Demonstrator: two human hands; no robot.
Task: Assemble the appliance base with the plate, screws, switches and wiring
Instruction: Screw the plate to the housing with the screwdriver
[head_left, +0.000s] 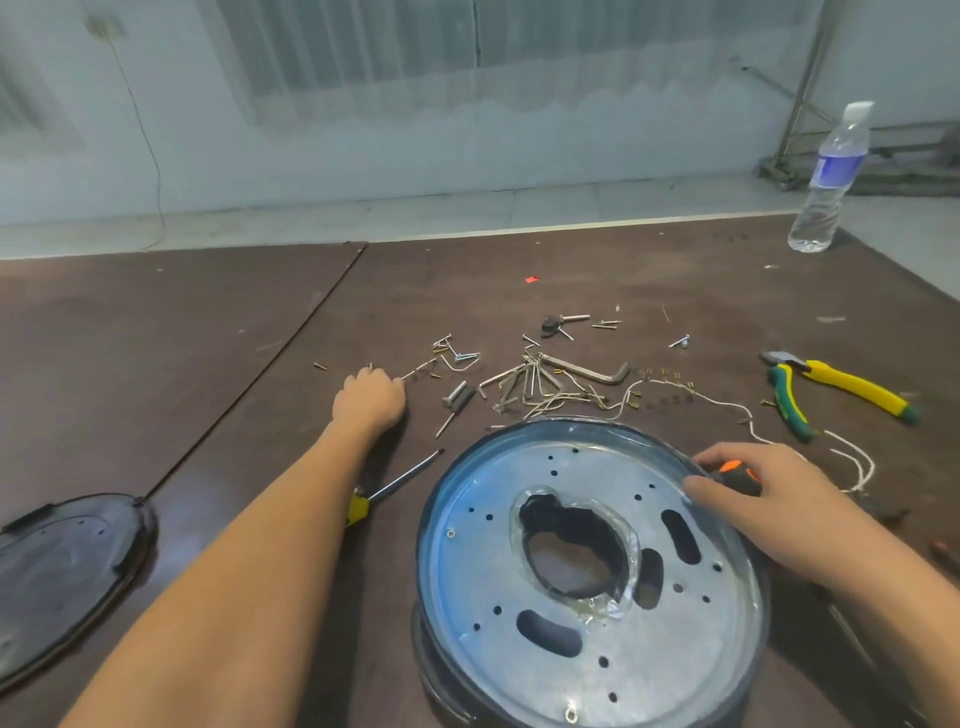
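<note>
Plate (691, 639) sits in one base (425, 667); right hand (769, 499) grips one screwdriver (737, 474); left hand (368, 396) curled, hold unclear.

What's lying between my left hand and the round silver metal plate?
In the head view, the steel shaft of a yellow-handled screwdriver lies between the left hand and the plate.

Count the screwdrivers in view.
2: a yellow-handled screwdriver under the left forearm, an orange-black screwdriver in the right hand. A small dark tool by the screws may be a third.
</note>
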